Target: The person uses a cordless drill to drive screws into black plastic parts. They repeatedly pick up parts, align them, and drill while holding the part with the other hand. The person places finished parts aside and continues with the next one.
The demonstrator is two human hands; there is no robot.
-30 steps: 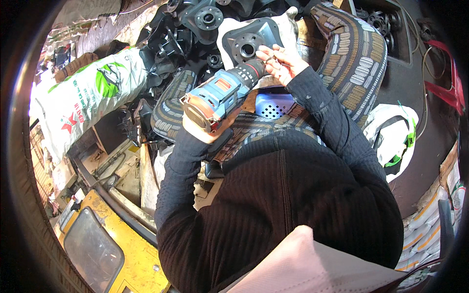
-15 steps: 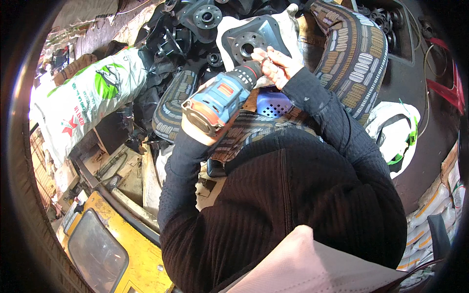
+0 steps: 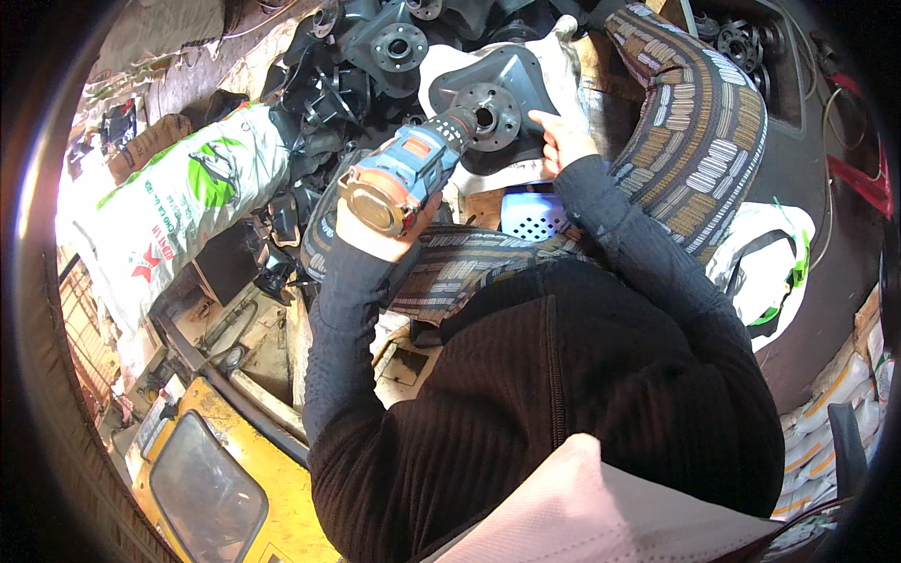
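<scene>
My left hand (image 3: 374, 236) is wrapped round the grip of a blue cordless drill (image 3: 405, 169). The drill's chuck points up and right at the round hub of a dark metal part. This metal part (image 3: 514, 89) has a squarish flange and a ring of holes round a central bore. Just right of the hub is my right hand (image 3: 567, 146), its index finger stretched toward the rim and the other fingers curled in. What those curled fingers hold, if anything, is hidden. A white sack (image 3: 571, 70) lies under the part.
Several similar dark metal parts (image 3: 399, 47) are piled behind and left. A white-and-green bag (image 3: 188, 202) leans at the left. Patterned-trousered legs (image 3: 694, 131) frame a purple perforated basket (image 3: 533, 218). A yellow machine panel (image 3: 272, 516) stands at the lower left.
My right hand has drawn back from the drill's tip to the right of the hub. The drill has shifted slightly left and down, and the hub now shows more fully.
</scene>
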